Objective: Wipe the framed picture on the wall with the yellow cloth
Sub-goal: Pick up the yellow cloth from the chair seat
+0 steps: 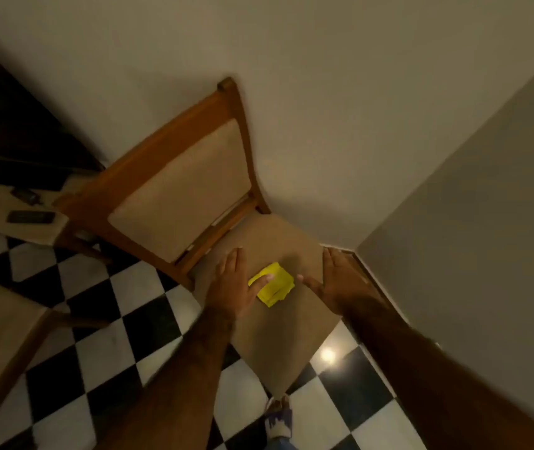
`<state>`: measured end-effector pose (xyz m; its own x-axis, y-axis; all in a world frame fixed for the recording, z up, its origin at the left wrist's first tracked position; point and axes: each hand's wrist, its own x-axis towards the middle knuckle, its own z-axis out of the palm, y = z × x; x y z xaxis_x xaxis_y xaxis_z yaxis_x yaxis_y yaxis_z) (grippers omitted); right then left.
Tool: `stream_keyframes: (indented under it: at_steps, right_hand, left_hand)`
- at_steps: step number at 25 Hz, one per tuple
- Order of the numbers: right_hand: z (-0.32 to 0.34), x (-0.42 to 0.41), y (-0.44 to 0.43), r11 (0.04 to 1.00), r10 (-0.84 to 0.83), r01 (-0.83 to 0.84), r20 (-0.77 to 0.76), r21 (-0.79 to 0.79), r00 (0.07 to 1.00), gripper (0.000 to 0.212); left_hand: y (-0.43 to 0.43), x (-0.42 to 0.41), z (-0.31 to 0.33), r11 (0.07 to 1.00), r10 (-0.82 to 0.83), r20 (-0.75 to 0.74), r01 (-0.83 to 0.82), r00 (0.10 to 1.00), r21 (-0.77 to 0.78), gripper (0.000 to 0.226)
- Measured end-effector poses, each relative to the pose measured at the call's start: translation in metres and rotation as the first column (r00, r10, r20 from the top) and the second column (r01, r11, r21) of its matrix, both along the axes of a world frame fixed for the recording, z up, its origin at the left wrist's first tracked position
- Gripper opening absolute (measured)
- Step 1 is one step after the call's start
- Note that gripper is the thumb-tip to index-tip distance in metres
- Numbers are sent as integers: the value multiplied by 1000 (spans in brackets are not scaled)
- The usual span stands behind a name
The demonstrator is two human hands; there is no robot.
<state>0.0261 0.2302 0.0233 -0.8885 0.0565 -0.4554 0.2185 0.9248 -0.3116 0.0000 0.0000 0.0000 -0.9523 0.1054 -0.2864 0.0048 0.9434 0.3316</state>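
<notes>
Forearms reach down; left hand (233, 287) nearer, open, thumb touching cloth (273, 284) on chair (278, 339). Right hand (333, 280) open, just beside, empty.

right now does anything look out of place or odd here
Mostly tidy. The yellow cloth lies folded on the chair seat, not a usual spot, with the left hand touching it and the right hand open beside it. No framed picture is in view.
</notes>
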Motion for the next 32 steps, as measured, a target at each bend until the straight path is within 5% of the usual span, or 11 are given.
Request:
stream_keyframes:
  at_steps: [4, 6, 13, 18, 26, 29, 32]
  right_hand:
    - [-102, -20, -14, 991, -65, 95, 276, -94, 959, 69]
    - [-139, -33, -24, 985, -57, 105, 320, -135, 946, 47]
    - [-213, -66, -49, 870, -234, 307, 224, -385, 946, 53]
    - [-227, -64, -37, 786, -368, 456, 277, -417, 888, 31]
    - [-96, -82, 11, 542, -505, 574, 308, -613, 806, 24]
    - [2, -87, 55, 442, -589, 542, 224, -715, 776, 18]
    - [121, -85, 106, 438, -650, 425, 47, -792, 759, 16]
  left_hand:
    - [-8, -35, -91, 990, 90, 417, -126, 905, 59, 86]
    - [-7, -49, -129, 987, 98, 477, -145, 874, 63, 76]
    - [5, -60, -204, 991, 78, 277, -105, 958, 83, 45]
    - [9, -58, -214, 936, 182, 310, -261, 933, 236, 32]
    - [39, -82, -98, 756, 196, 301, -339, 933, 560, 41]
    - [84, -106, -12, 698, 133, 162, -209, 978, 685, 37]
    - [140, -121, 94, 625, 101, -25, -44, 995, 779, 16]
